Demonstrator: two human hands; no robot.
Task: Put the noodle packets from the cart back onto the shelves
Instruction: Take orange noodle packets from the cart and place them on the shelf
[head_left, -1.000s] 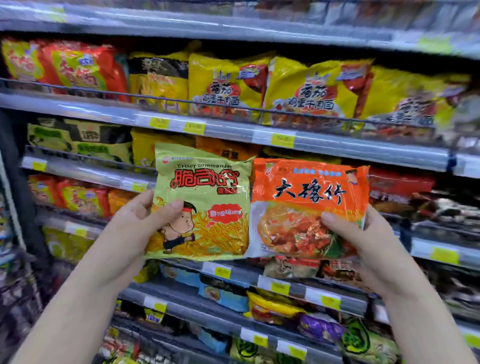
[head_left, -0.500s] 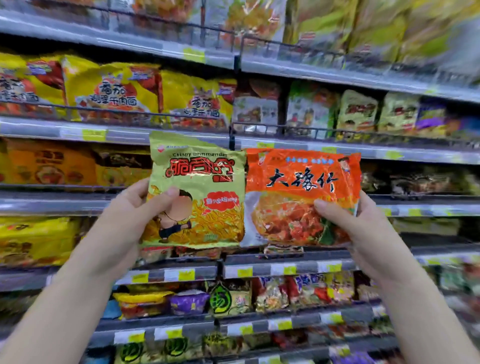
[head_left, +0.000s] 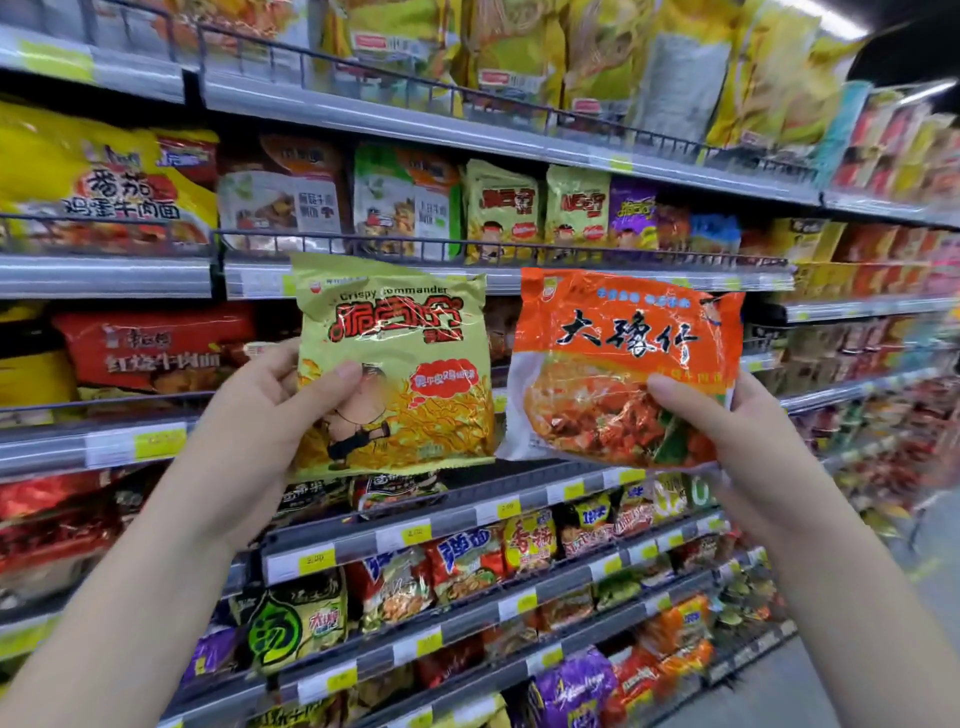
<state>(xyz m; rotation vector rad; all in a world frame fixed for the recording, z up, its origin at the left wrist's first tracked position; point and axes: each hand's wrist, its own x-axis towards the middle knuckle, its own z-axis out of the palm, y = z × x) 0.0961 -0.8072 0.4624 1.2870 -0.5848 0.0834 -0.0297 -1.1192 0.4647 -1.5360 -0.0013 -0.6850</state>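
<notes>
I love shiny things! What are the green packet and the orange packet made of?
Green packet: looks like thin plastic film with a glossy finish, maybe foil-lined. It crinkles and shows bright glints across the print.
Orange packet: also looks like thin, glossy plastic film. Its wrinkles catch white streaks of light. The lower left part looks pale, possibly see-through, but that is hard to tell.

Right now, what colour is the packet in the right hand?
The packet is orange; head view shows it.

**Supermarket noodle aisle**

Long grey shelves (head_left: 104, 275) run in tiers down the aisle. They are packed with rows of instant-noodle packets (head_left: 501, 210) behind black wire guard rails (head_left: 467, 247), and yellow price tags (head_left: 317, 564) sit along the shelf edges.
</notes>
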